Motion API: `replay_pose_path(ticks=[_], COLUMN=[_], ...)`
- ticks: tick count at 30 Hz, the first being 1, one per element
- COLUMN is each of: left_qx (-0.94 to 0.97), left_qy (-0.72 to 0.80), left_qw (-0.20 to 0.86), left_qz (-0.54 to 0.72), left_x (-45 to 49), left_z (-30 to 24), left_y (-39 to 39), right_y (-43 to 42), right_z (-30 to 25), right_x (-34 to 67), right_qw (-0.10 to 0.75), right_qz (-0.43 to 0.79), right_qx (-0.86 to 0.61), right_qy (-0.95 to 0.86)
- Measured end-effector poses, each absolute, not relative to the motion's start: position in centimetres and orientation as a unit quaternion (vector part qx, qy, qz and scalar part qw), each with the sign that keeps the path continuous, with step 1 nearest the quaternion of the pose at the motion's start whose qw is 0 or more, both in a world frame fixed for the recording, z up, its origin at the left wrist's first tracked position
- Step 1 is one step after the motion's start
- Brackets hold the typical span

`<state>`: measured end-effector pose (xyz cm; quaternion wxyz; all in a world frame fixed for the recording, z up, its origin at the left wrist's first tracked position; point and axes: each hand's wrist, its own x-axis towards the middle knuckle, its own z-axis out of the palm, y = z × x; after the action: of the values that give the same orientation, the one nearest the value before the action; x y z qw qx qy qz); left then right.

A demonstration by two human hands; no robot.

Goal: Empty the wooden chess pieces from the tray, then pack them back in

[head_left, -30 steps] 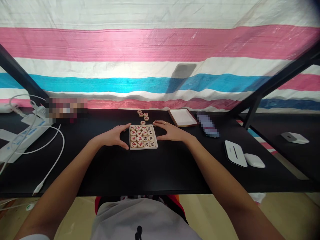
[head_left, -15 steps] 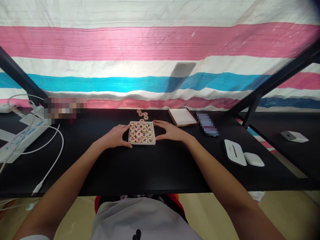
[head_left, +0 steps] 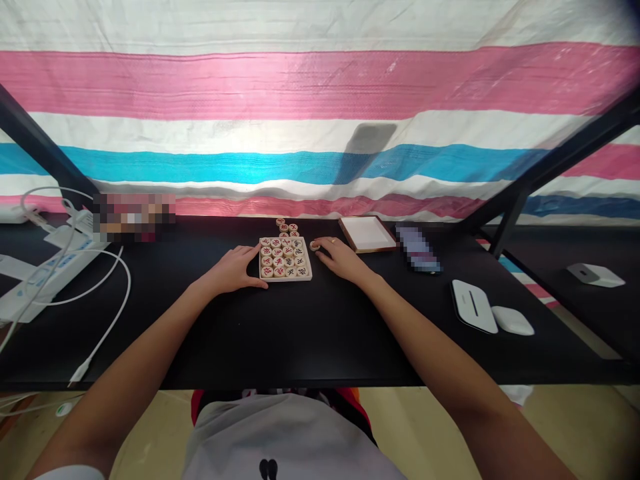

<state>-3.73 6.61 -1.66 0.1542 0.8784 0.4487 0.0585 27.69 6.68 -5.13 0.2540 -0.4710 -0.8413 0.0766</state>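
Observation:
A shallow white box (head_left: pixel 285 279) lies on the desk, with rows of round wooden Chinese chess pieces (head_left: pixel 278 252) in it, marked in red and black characters. My left hand (head_left: pixel 233 270) grips the box's left side, its thumb at the near corner and fingertips at the far corner. Just off the box's right edge, my right hand (head_left: pixel 340 258) pinches a single Chinese chess piece (head_left: pixel 315 246) between thumb and fingers. Several loose red-marked pieces (head_left: pixel 289 229) lie behind the box, some partly hidden by its far rim.
A brown-edged lid (head_left: pixel 367 234) with a white inside lies behind my right hand, beside a phone (head_left: pixel 417 248). Farther right are a white flat device (head_left: pixel 473 305) and a white rounded case (head_left: pixel 513 320). A power strip (head_left: pixel 47 277) and white cables occupy the left.
My right hand has let go of the box's right side and now pinches a chess piece beside it. My left hand stays at the box. The view has shifted slightly.

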Motion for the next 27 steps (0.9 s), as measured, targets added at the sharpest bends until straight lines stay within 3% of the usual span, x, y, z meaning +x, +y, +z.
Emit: replay_pose_path(ticks=[10, 15, 19, 27], left_qx=[0.882, 0.85, 0.832, 0.86], left_qy=[0.405, 0.476, 0.504, 0.48], left_qw=[0.113, 0.133, 0.158, 0.106], left_qz=[0.212, 0.181, 0.17, 0.133], left_x=[-2.7, -2.9, -3.5, -3.4], left_z=[0.2, -1.2, -2.2, -2.2], left_y=[4.6, 5.6, 6.7, 6.6], right_y=[6.0, 5.7, 5.4, 5.5], right_z=[-3.7, -3.8, -3.8, -3.9], right_x=[27.2, 25.9, 25.4, 25.8], right_qw=[0.311, 0.367, 0.353, 0.317], right_qz=[0.136, 0.136, 0.109, 0.043], right_qx=[-0.497, -0.492, -0.449, -0.418], right_qy=[-0.799, -0.778, -0.814, -0.85])
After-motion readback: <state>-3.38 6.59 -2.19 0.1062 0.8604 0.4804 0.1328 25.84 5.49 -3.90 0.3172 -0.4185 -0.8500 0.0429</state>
